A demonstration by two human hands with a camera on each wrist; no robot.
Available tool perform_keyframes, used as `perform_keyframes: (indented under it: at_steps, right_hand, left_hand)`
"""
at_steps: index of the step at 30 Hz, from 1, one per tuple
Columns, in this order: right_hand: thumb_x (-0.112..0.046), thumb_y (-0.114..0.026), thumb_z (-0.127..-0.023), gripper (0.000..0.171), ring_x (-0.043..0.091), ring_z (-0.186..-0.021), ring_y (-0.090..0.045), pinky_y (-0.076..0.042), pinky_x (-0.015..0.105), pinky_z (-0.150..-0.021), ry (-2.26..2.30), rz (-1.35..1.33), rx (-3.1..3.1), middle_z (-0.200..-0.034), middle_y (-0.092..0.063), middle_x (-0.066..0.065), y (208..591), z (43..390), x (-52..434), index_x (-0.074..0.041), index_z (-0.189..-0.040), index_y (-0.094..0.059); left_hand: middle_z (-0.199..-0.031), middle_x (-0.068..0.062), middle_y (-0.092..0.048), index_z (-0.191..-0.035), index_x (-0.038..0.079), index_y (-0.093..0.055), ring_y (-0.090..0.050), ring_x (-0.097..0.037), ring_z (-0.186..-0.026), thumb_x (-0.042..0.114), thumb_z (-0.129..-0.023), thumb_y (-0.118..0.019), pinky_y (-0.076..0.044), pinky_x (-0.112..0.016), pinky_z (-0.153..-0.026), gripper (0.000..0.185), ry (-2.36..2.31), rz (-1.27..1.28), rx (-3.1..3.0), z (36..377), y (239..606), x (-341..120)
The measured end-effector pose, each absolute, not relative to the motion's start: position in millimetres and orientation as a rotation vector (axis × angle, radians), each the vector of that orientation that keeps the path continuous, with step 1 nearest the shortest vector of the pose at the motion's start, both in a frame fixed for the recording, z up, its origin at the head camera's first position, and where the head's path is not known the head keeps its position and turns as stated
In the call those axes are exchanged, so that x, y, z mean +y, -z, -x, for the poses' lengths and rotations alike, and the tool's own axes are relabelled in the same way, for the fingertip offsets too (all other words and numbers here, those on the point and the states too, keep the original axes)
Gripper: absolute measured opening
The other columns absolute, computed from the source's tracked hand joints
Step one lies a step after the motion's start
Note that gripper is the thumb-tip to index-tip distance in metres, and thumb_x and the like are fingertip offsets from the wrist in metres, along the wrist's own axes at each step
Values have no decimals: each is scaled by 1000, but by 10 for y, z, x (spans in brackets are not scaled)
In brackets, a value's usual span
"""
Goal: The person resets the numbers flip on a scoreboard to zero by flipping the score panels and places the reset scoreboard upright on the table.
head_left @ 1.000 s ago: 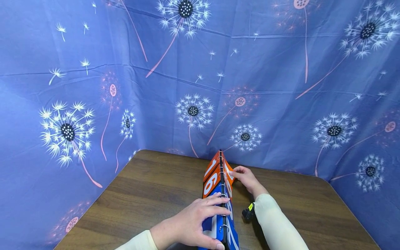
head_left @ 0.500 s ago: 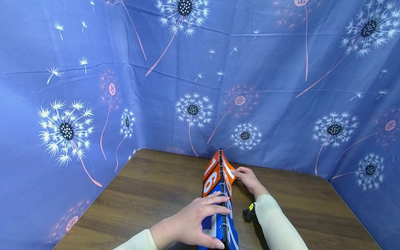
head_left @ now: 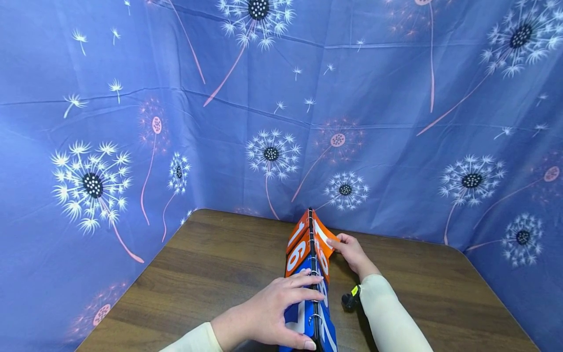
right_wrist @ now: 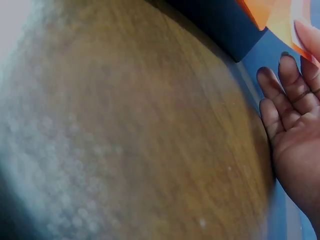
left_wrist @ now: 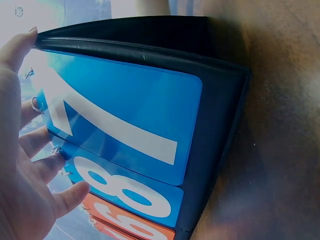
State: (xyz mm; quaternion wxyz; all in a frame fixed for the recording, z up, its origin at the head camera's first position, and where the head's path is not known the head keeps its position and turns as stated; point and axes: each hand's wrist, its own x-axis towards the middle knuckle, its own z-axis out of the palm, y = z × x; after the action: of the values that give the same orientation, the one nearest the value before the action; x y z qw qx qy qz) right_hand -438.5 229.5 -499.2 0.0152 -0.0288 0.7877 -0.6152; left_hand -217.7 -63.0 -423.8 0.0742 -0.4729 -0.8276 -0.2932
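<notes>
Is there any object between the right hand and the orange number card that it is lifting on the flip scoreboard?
Nothing visible stands between them. The right hand already pinches the edge of the orange number card on the flip scoreboard. The left hand rests on the blue cards, nearer the person and clear of it.

A makeshift recording booth rather than a lived-in room, a wooden table (head_left: 211, 274) was pushed into a corner, blue dandelion-print cloth (head_left: 396, 122) hung as backdrop on both sides (creased, hiding whatever walls stood behind), no furnishings showed.
</notes>
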Motion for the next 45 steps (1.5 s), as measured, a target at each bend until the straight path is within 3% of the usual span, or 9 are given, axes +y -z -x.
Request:
perform_keyframes:
  at_steps: [12,20,31,42,45]
  right_hand:
    - [-15,-67,-100,10,6,-78,-65,-56,22,-75,2092,81,2300,-82,-71,-11,5012,4413,2309,-8,-93,-65]
    - [-22,-65,-102,14,7,-78,-62,-53,22,-73,2158,49,2262,-85,-67,-10,5022,4373,2331,-9,-97,-64]
    - [-27,-65,-102,15,8,-76,-58,-47,20,-68,2203,17,2210,-81,-66,-12,4990,4347,2352,-17,-91,-64]
    - [-20,-62,-103,10,7,-74,-58,-45,19,-65,2251,0,2115,-83,-67,-11,4949,4337,2368,-16,-94,-64]
    - [-21,-61,-104,9,6,-77,-63,-52,19,-69,2293,-27,2022,-87,-68,-10,4913,4323,2385,-17,-97,-64]
  left_hand:
    - [-166,23,-30,-149,47,-46,-27,-17,-159,61,-88,-71,-44,-52,-114,67,882,1463,-2484,2209,4228,-639]
    - [-165,26,-29,-148,52,-44,-26,-16,-159,63,-87,-71,-43,-51,-114,67,901,1439,-2517,2191,4233,-637]
    - [-165,22,-31,-148,50,-45,-29,-18,-158,63,-86,-71,-45,-48,-111,69,834,1429,-2483,2183,4241,-638]
    - [-165,23,-32,-147,49,-47,-29,-18,-158,61,-84,-74,-44,-48,-112,70,863,1433,-2462,2175,4229,-644]
    - [-164,23,-33,-147,47,-48,-30,-18,-158,60,-82,-77,-44,-47,-112,72,851,1429,-2435,2176,4229,-641]
